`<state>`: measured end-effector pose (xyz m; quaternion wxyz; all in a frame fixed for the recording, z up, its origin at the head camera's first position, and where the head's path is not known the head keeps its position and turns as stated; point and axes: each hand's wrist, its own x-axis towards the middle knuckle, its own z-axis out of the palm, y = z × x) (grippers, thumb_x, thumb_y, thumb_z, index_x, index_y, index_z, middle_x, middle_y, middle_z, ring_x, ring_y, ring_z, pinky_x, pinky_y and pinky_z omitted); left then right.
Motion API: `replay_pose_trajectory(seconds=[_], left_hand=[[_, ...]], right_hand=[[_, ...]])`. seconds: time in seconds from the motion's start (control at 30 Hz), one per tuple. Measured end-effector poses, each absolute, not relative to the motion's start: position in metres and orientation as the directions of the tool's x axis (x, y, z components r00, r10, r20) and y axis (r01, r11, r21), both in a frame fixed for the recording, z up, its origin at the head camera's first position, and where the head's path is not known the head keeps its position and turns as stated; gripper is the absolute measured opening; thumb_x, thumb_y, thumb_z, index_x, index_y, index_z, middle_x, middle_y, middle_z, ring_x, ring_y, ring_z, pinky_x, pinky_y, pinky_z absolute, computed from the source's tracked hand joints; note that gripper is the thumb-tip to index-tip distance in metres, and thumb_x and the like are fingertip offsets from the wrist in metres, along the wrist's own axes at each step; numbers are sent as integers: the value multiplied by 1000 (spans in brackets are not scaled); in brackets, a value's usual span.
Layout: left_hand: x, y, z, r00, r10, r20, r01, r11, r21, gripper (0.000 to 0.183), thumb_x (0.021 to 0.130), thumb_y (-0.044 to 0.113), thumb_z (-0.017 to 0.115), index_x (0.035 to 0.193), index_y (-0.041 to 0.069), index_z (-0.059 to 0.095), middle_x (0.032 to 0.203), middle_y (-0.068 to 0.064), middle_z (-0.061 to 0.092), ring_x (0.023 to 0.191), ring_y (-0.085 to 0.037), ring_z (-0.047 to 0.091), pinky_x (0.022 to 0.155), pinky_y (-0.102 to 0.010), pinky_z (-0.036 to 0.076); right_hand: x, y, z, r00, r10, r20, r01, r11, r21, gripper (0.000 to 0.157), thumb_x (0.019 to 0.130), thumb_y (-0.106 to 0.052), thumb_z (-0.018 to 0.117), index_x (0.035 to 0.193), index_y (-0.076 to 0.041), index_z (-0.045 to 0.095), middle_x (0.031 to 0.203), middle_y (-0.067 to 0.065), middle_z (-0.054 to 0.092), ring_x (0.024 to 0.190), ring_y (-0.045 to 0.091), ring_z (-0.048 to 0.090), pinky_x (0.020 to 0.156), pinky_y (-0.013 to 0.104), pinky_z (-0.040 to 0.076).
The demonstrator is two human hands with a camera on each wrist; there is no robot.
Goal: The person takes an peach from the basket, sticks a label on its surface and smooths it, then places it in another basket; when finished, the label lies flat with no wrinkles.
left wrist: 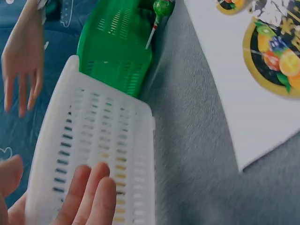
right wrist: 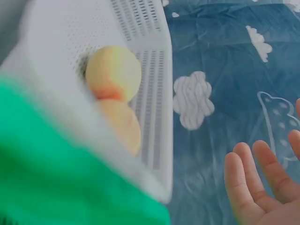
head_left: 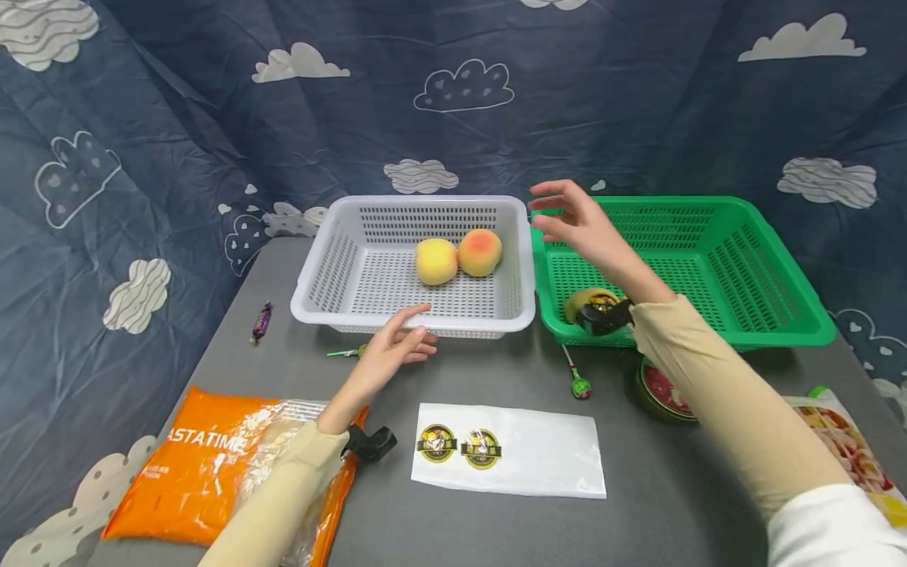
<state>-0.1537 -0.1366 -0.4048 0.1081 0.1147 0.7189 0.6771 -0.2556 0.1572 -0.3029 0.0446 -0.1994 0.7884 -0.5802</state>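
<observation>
Two peaches [head_left: 479, 253] lie side by side in the white basket [head_left: 312, 315], one mostly yellow, the other blushed orange. My left hand [head_left: 392, 349] is at the basket's front rim, fingers extended and holding nothing. Above the left end of the green basket [head_left: 786, 335], close to where the two baskets meet, is my right hand [head_left: 574, 220], its fingers spread and loosely bent around nothing. A yellowish fruit [head_left: 577, 303] with a black-and-gold sticker sits in the green basket, partly hidden by the strap on my right wrist.
A white sheet [head_left: 538, 453] with two round stickers lies in front. One green lollipop [head_left: 581, 387] and a purple wrapped candy [head_left: 261, 323] are on the table. An orange bag [head_left: 191, 465] is at left. A round tin [head_left: 662, 394] and a food packet [head_left: 843, 441] are at right.
</observation>
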Motion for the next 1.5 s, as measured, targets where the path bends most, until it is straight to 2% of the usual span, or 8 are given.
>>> replay_pose_trajectory(seconds=[0.17, 0.43, 0.7, 0.83, 0.93, 1.07, 1.2, 1.5], left_hand=[[-148, -124, -391, -973, 229, 20, 45, 102, 994, 40, 96, 14, 42, 133, -1, 36, 104, -33, 55, 94, -44, 55, 83, -47, 45], [-146, -116, -393, -988, 133, 73, 90, 130, 987, 33, 96, 14, 45, 125, 0, 45, 101, -30, 58, 92, -42, 57, 81, -48, 46], [-146, -114, -396, -987, 133, 91, 107, 116, 987, 32, 96, 15, 44, 124, -1, 45, 100, -30, 58, 91, -42, 57, 81, -48, 46], [-146, -114, -396, -986, 134, 97, 112, 104, 988, 31, 96, 14, 44, 123, 0, 45, 100, -32, 57, 90, -43, 57, 80, -48, 46], [-146, -114, -397, -986, 132, 99, 112, 100, 989, 30, 96, 13, 44, 123, 0, 45, 100, -33, 57, 90, -44, 57, 80, -49, 46], [-146, -114, -397, -987, 129, 98, 110, 93, 990, 30, 96, 14, 44, 122, 0, 46, 99, -33, 57, 90, -45, 56, 80, -49, 46], [-147, -114, -397, -987, 133, 94, 108, 101, 989, 31, 96, 15, 44, 123, 0, 46, 99, -32, 57, 90, -43, 57, 80, -48, 46], [-146, -115, -397, -985, 137, 107, 120, 85, 989, 32, 96, 14, 44, 123, -3, 44, 99, -34, 56, 89, -47, 56, 80, -50, 46]], right_hand=[[-289, 112, -311, -929, -359, 86, -207, 314, -927, 47, 90, -21, 56, 132, -14, 38, 132, 10, 39, 113, 29, 44, 91, 43, 38], [-323, 69, -346, -957, -279, -82, -34, 388, -921, 47, 86, -12, 58, 131, -13, 42, 138, 12, 32, 126, 27, 30, 99, 41, 29], [-327, 58, -373, -932, -258, -256, 99, 497, -862, 61, 81, -9, 59, 137, -17, 37, 142, 14, 24, 129, 26, 21, 103, 42, 22], [-324, 54, -376, -913, -274, -303, 86, 596, -798, 61, 77, -9, 64, 134, -13, 43, 143, 16, 12, 131, 27, 4, 104, 43, 17], [-321, 52, -377, -878, -306, -368, 98, 637, -765, 58, 77, -7, 64, 132, -13, 45, 141, 16, 15, 127, 28, 7, 101, 45, 23], [-315, 51, -377, -854, -295, -428, 159, 636, -755, 56, 77, -5, 63, 129, -16, 43, 133, 13, 30, 114, 30, 29, 89, 49, 36], [-311, 54, -374, -854, -301, -424, 176, 600, -780, 53, 79, -5, 63, 127, -14, 41, 128, 11, 39, 103, 29, 42, 82, 51, 41], [-305, 76, -342, -796, -517, -314, 105, 393, -914, 59, 83, -15, 62, 135, -20, 36, 132, 7, 35, 108, 29, 41, 84, 51, 41]])
